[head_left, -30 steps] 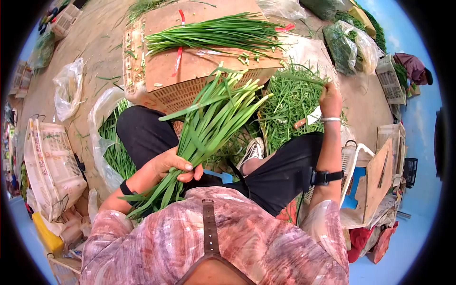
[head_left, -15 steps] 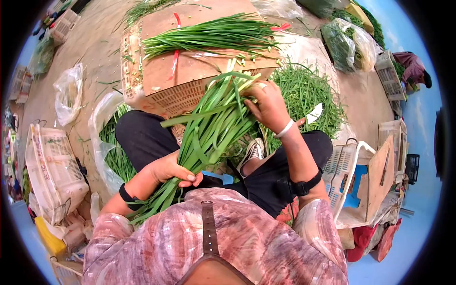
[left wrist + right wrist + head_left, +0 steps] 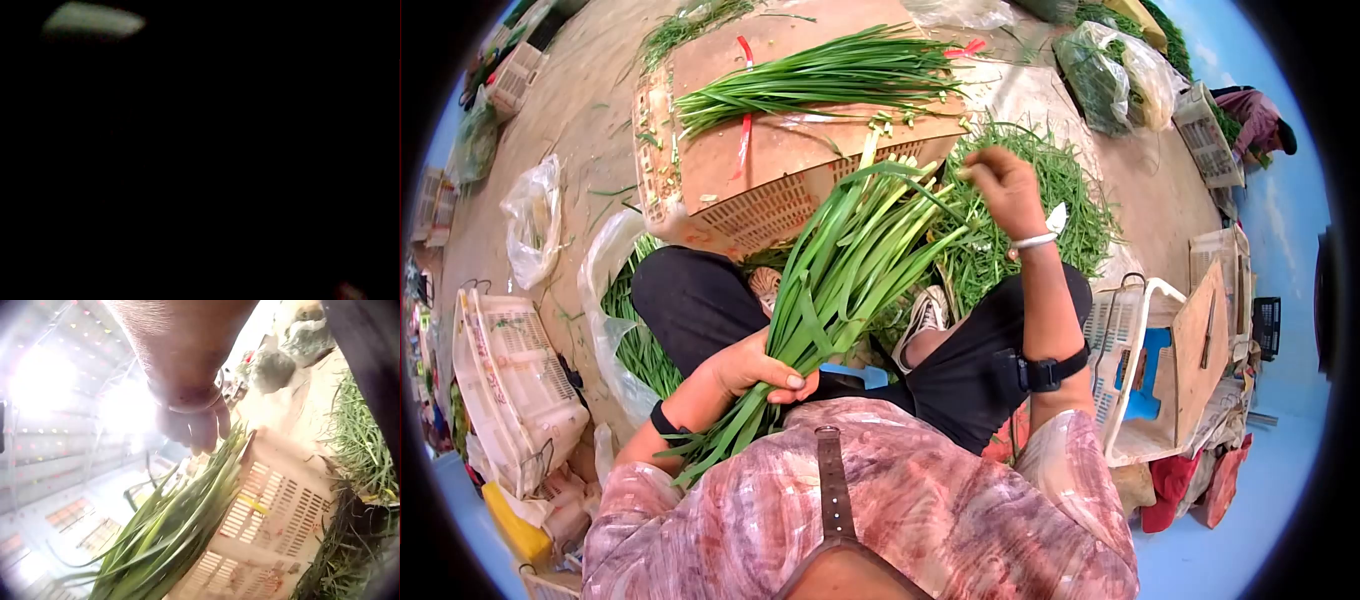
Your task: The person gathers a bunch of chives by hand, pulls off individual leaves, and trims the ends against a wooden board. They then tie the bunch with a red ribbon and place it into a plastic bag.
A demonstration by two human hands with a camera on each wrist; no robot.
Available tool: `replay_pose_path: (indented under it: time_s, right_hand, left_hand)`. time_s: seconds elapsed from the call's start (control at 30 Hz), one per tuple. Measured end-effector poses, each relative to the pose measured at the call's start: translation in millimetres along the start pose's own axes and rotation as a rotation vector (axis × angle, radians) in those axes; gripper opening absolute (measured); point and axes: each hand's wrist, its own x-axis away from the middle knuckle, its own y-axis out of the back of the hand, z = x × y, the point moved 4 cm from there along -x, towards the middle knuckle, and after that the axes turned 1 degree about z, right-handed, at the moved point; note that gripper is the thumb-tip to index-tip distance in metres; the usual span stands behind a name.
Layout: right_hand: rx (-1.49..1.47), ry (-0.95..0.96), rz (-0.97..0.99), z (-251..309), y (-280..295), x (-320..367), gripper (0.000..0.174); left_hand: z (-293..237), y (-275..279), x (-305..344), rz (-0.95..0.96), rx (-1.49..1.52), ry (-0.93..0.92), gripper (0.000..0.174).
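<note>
My left hand grips a loose bunch of garlic chives around its leafy part, thumb across the top. Pale stem ends fan up and to the right, and leaf tips trail over the forearm. Just right of those ends is my right hand, raised with fingers bent; I cannot tell whether it pinches a thin leaf. The right wrist view shows the fingers close above the bunch's pale ends. A knife with a white blade lies beyond the right wrist, partly hidden. The left wrist view is almost black.
A long bundle of chives lies with red ties on a board over an upturned crate. Loose leaves are heaped at the right. A plastic bag of greens stands left; a white crate-like stand is at the right.
My right hand came in from the far right to the bunch's stem ends, then drew back a little to the right. The left hand keeps its hold on the bunch.
</note>
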Motion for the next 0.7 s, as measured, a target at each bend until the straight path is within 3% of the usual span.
replay_pose_path:
  time_s: [0.03, 0.1, 0.23, 0.3, 0.37, 0.47, 0.63, 0.7]
  right_hand:
    - [0.205, 0.045, 0.182, 10.7, -12.9, 4.7, 0.017]
    - [0.440, 0.358, 0.264, 37.8, -37.1, 10.5, 0.023]
    - [0.364, 0.299, 0.402, 28.1, -50.1, 9.0, 0.020]
    - [0.429, 0.373, 0.498, 13.5, -56.2, 9.9, 0.019]
    - [0.439, 0.396, 0.446, 9.1, -56.9, 12.4, 0.014]
    - [0.546, 0.250, 0.051, 7.5, -40.4, 11.7, 0.012]
    - [0.173, -0.171, -0.271, -59.1, 24.5, -5.2, 0.018]
    - [0.541, -0.392, -0.333, -76.1, 65.4, -8.3, 0.027]
  left_hand:
    - [-0.1, 0.0, -2.1, 0.029, -0.006, 0.003, 0.033]
    - [-2.8, -1.3, -5.7, 0.034, -0.019, 0.003, 0.034]
    - [-5.2, 0.1, -3.7, -0.004, -0.060, -0.004, 0.036]
    - [-5.0, 1.5, -1.6, 0.005, -0.091, -0.001, 0.036]
    - [-4.0, -0.8, -2.1, 0.023, -0.119, 0.004, 0.036]
    - [-3.1, -4.4, -2.8, 0.013, -0.065, 0.016, 0.038]
    - [5.0, 1.5, 3.8, 0.062, -0.032, 0.027, 0.036]
    - [9.1, 5.6, 7.1, 0.075, -0.013, 0.022, 0.033]
